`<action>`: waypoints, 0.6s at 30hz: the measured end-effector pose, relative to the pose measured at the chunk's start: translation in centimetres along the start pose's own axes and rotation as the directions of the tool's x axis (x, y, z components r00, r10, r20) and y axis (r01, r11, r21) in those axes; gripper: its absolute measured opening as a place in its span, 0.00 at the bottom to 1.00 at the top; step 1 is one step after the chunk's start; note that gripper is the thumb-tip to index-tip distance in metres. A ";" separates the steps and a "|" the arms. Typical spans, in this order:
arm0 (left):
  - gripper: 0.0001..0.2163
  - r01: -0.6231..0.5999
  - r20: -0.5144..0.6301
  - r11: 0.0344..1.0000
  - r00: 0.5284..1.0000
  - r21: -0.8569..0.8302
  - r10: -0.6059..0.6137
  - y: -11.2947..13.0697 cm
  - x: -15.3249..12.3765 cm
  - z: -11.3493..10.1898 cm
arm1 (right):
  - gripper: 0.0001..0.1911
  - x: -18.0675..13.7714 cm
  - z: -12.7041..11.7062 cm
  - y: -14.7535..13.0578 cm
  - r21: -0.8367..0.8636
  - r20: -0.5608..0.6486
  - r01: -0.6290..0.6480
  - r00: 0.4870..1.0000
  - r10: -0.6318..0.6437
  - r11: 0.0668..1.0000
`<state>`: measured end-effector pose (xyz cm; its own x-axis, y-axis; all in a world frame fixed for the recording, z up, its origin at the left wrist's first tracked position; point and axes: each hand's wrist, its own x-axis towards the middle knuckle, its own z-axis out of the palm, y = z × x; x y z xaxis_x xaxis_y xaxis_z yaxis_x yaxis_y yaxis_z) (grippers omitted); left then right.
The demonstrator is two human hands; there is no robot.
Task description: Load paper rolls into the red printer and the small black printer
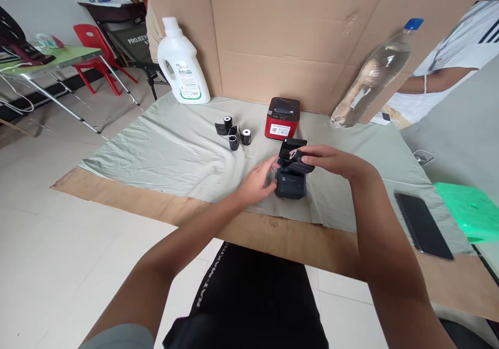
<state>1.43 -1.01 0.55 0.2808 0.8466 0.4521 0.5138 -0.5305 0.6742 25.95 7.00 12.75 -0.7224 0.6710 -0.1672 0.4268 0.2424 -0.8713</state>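
A small black printer (290, 184) stands on the cloth in front of me with its lid (293, 145) raised at the back. My right hand (331, 161) reaches over from the right, its fingers closed on a black paper roll (302, 165) just above the printer's opening. The roll's pale core end shows near the fingertips. Along the printer's left side rests my left hand (257, 183), fingers apart, holding nothing; its fingertips are at the casing. Behind the printer sits a red and black label printer (283, 119). Several black paper rolls (233, 142) stand to the left.
A white detergent jug (183, 68) stands at the back left before a cardboard wall (280, 42). At the back right leans a large clear bottle (374, 76). A black phone (423, 225) and a green stool (470, 211) are at the right. Another person's arm (436, 80) shows beyond.
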 end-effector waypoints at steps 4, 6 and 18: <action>0.29 0.005 0.044 1.000 0.999 -0.004 -0.005 0.5 -0.1 -0.1 | 0.23 1.3 0.1 -0.2 0.080 0.145 0.079 0.985 -0.090 0.994; 0.23 0.004 0.015 1.000 1.000 -0.029 -0.004 0.7 -0.2 0.0 | 0.24 1.3 0.3 -0.6 0.127 0.177 0.116 0.975 -0.137 0.985; 0.09 -0.161 0.056 0.987 0.985 -0.030 0.162 1.1 -0.1 0.6 | 0.13 1.3 1.2 -0.7 0.008 -0.089 0.180 0.980 -0.179 0.984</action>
<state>2.42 -1.61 0.89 0.4058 0.7503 0.5219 0.4373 -0.6608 0.6100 24.10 6.85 12.55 -0.7357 0.6764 0.0333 0.2850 0.3539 -0.8908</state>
